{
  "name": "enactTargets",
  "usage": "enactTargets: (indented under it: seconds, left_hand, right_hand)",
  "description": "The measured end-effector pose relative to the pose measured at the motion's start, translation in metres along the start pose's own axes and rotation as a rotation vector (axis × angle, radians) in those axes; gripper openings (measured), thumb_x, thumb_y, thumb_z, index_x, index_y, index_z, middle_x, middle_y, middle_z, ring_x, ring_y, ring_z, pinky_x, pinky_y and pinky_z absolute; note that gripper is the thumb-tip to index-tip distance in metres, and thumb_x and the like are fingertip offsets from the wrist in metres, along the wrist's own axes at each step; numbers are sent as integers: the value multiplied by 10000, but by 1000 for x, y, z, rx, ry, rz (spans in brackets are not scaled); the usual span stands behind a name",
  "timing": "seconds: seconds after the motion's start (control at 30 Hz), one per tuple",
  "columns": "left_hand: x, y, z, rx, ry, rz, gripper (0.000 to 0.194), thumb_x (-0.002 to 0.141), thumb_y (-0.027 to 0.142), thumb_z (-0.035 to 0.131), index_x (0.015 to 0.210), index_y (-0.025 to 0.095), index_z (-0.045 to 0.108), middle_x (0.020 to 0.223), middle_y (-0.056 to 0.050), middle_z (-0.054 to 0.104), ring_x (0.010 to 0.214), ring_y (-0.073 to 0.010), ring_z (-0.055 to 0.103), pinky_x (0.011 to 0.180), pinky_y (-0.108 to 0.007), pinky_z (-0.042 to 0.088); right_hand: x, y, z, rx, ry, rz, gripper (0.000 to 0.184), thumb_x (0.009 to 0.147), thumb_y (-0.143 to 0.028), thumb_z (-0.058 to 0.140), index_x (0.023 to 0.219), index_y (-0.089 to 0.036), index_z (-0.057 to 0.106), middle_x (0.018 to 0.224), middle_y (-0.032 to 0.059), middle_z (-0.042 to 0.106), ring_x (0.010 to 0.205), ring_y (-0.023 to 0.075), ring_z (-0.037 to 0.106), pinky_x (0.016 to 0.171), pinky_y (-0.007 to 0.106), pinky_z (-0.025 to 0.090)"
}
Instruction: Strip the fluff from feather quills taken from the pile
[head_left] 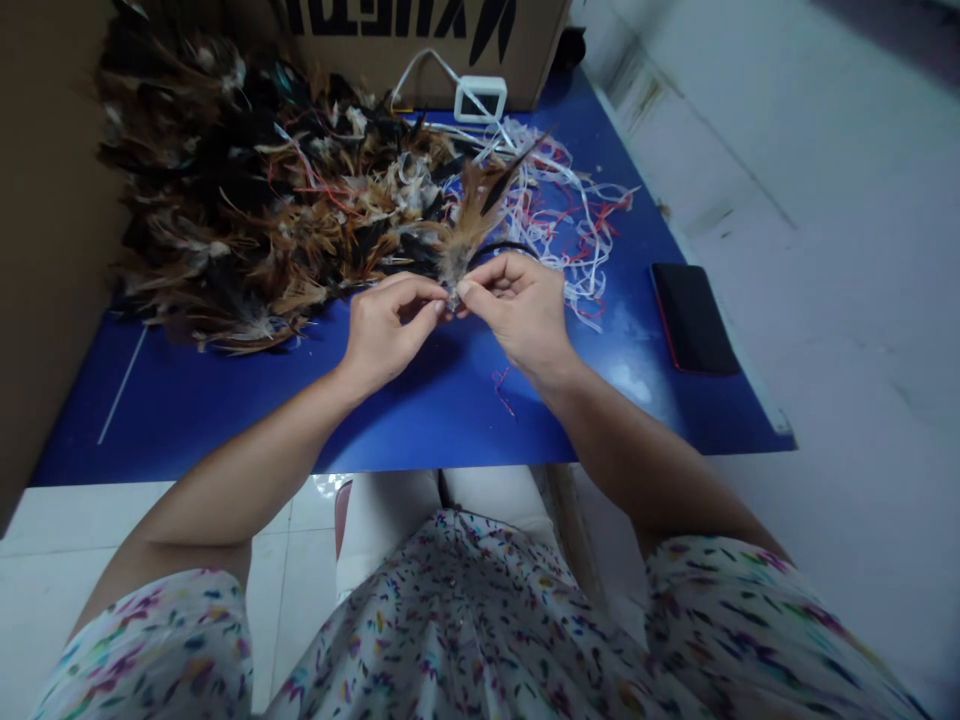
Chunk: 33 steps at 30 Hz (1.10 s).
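Observation:
Between my two hands, over the blue table (420,430), a small bunch of brown and black feathers (466,225) stands with its tips pointing up and away. My left hand (390,325) pinches the base of the bunch between thumb and forefinger. From the other side, my right hand (517,305) pinches the same base, its fingertips almost touching the left ones. The fingers hide the quill ends. Just beyond and to the left lies a large heap of brown and black feathers (285,220).
White and red strings (592,225) lie tangled beyond my right hand. A small white device (480,100) stands before a cardboard box (420,50). A phone (694,318) rests near the right edge. A red thread scrap (504,392) lies close by. Cardboard (52,200) rises at the left.

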<state>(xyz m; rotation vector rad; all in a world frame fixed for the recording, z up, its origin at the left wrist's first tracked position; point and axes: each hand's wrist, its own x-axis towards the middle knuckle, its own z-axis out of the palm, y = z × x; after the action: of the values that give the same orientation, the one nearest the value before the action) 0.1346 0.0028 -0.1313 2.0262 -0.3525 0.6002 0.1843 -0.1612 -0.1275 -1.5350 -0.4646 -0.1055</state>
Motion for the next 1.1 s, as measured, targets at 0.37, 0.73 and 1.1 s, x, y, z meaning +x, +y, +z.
enactTargets:
  seconds: [0.37, 0.73, 1.1]
  left_hand:
    - [3, -12, -10, 348, -39, 338, 168, 984, 189, 573, 1005, 196, 740, 886, -22, 732, 829, -123, 681, 761, -242, 513]
    - [4, -4, -5, 20, 10, 26, 305, 978, 439, 616, 854, 170, 685, 755, -2, 652, 562, -79, 561, 565, -220, 435]
    - [3, -3, -3, -35, 147, 167, 297, 936, 451, 694, 805, 185, 681, 753, 13, 655, 478, -39, 527, 492, -205, 416]
  right_hand:
    - [0, -3, 1, 168, -28, 87, 196, 721, -234, 804, 690, -182, 618, 621, -38, 663, 529, 90, 631, 571, 230, 569]
    - [-1, -6, 3, 273, -67, 232, 310, 650, -317, 893, 670, -168, 621, 592, -26, 669, 509, 82, 608, 546, 220, 551]
    - [-4, -11, 3, 414, -128, 442, 167, 602, -174, 788, 655, -163, 630, 601, -29, 658, 566, 94, 644, 549, 209, 548]
